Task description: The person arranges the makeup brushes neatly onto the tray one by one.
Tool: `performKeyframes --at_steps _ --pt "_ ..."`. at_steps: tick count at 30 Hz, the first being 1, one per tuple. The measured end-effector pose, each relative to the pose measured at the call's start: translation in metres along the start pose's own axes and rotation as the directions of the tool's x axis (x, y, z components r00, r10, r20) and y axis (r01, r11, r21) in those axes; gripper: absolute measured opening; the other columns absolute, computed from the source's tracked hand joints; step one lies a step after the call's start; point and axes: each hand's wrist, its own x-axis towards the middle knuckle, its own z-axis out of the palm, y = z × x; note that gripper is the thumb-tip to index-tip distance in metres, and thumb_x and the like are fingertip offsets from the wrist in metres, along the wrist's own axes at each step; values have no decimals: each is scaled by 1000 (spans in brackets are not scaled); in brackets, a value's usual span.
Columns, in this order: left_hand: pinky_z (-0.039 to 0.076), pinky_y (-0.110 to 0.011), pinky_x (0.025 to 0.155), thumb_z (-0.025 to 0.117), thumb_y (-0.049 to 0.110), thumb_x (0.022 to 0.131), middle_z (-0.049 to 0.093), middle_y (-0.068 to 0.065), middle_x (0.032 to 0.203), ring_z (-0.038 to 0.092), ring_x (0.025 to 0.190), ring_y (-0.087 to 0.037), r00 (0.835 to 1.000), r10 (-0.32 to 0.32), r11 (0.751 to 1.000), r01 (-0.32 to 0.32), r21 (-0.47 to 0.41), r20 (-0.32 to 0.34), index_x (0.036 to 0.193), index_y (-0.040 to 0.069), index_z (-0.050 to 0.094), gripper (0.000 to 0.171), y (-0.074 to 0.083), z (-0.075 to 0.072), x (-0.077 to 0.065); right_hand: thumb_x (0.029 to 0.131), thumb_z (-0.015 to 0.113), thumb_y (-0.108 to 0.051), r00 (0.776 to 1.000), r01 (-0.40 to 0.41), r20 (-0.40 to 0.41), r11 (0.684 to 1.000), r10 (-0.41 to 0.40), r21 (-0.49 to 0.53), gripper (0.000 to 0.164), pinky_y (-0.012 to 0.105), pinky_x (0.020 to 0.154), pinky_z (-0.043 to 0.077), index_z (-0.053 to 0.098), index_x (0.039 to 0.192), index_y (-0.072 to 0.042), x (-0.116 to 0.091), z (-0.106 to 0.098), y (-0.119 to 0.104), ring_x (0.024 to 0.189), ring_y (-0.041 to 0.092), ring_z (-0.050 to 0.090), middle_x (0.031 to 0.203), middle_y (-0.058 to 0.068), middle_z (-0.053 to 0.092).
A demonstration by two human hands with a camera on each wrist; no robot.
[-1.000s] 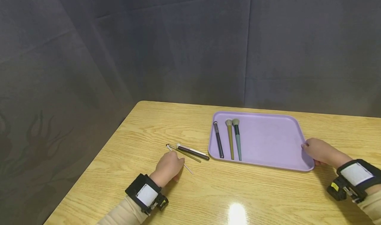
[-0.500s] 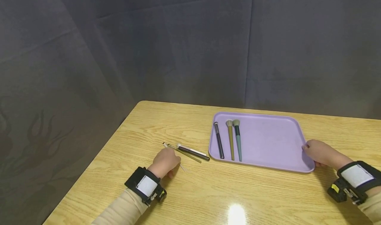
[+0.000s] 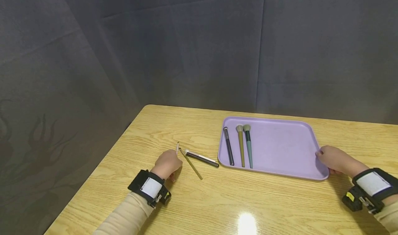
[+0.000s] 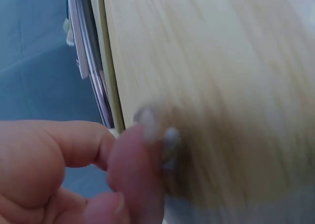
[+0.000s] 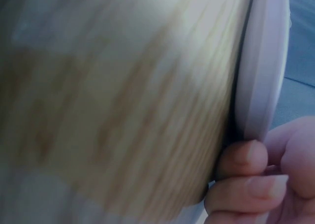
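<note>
We record a dark grey cloth (image 3: 186, 48) as the largest item, hanging behind and to the left of a light wood-grain table (image 3: 217, 200). A bright patch of reflected light sits on the near part of the table top.

On the table we find a lilac tray (image 3: 286, 148), rectangular with rounded corners and a raised rim, lying flat.

The right hand (image 3: 334, 159) is at the tray's right side. Its fingers are curled and it grips the rim, the thumb on the upper edge. The left hand (image 3: 168, 163) is on the table, well apart from the tray. We note its fingers drawn together, thumb and forefinger pinching a slim pale brush (image 3: 177, 148); one end projects beyond the hand on the far side, and the rest is hidden. Each wrist carries a black strap (image 3: 150, 187) with a white patch.

In the left part of the tray we count three brushes, bristles towards the far edge: a teal brush (image 3: 249, 148), an ochre brush (image 3: 241, 147) close beside it, and a dark brush (image 3: 229, 147) nearest the left rim.

On the table, between left hand and tray, lies a black brush (image 3: 200, 159), with a white handle (image 3: 205, 157) visible along its far side. Nearer the left hand, a thin olive brush (image 3: 192, 166) lies slantwise.
</note>
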Motion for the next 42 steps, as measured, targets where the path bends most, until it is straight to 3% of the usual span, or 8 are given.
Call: performKeyframes --at_steps 4,9,17,22,31,36,42 --pt "35 -21 31 49 8 85 52 -6 44 52 36 -16 999 -30 998 29 -61 -12 65 2 51 21 -4 0 0 95 29 -14 1000 11 -9 1000 -11 -19 32 29 44 40 44 92 14 -1 0 -1 46 15 44 56 4 43" --pt "31 -21 31 47 11 87 53 -6 43 51 35 -16 999 -30 998 28 -50 -30 66 2 53 24 -9 0 0 95 28 -14 1000 9 -2 1000 -9 -7 34 29 44 40 43 95 16 -1 0 -2 46 15 44 57 4 43" --pt "29 -19 32 44 6 90 54 -6 45 50 36 -14 989 52 990 -69 -121 -137 65 1 55 27 -5 -1 -1 95 28 -14 999 29 -16 999 -29 -14 32 28 41 39 44 89 13 -2 1 -2 42 13 42 52 3 44" --pt "36 -22 37 45 8 93 53 -6 54 53 42 -16 977 118 962 -156 -226 -176 78 -2 57 21 5 1 -4 95 28 -14 1000 23 -9 1000 -23 -15 32 29 42 40 44 91 14 -3 0 -2 44 14 42 53 3 44" --pt "35 -23 40 47 9 94 52 -6 59 54 46 -20 958 191 905 -256 -338 -216 98 -5 55 17 25 6 -11 94 28 -14 1000 6 6 1000 -6 -4 32 29 43 39 44 92 13 -2 1 -1 44 14 43 54 3 44" --pt "38 -25 41 49 8 93 53 -7 62 56 47 -22 941 224 868 -311 -387 -252 99 -6 55 17 31 10 -13 95 28 -14 1000 3 6 1000 -3 -7 32 29 43 39 44 92 13 -1 1 -1 44 15 43 54 3 44" --pt "36 -24 41 50 10 93 56 -7 67 56 47 -21 938 242 840 -331 -430 -249 97 -4 55 15 39 13 -16 94 27 -14 1000 20 -3 1000 -20 -10 32 29 42 39 44 91 13 -1 0 -1 42 14 43 51 3 44"
